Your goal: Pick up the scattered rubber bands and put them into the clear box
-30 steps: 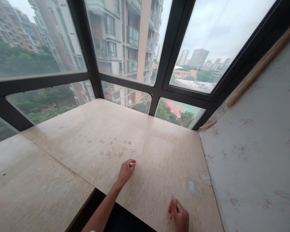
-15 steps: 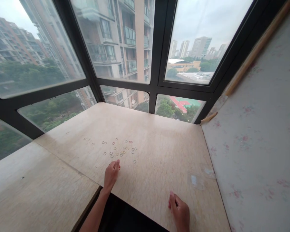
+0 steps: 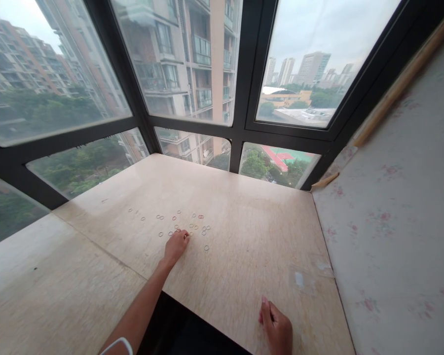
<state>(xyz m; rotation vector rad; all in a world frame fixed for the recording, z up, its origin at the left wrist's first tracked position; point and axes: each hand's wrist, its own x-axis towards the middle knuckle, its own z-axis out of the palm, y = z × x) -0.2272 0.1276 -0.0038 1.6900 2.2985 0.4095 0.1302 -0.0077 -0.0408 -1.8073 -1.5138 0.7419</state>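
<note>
Several small thin rings lie scattered on the pale stone-patterned surface [image 3: 229,217]; among them are a red ring [image 3: 174,218], a red pair [image 3: 201,217] and a grey ring [image 3: 206,248] nearest the front. My left hand [image 3: 176,245] reaches in among the rings, its fingers bent down over a few of them; whether they pinch one is too small to tell. My right hand [image 3: 276,323] rests near the front edge at the lower right, closed, thumb against the fingers; anything inside is hidden.
Clear plastic pieces with a white label [image 3: 299,279] lie on the right of the surface. A floral-papered wall [image 3: 403,236] borders the right side. Dark window frames [image 3: 238,113] stand behind. A dark gap [image 3: 185,328] opens at the front edge.
My left hand has moved forward and slightly right onto the rings, covering some that showed before. My right hand has stayed nearly in place. The view has shifted a little.
</note>
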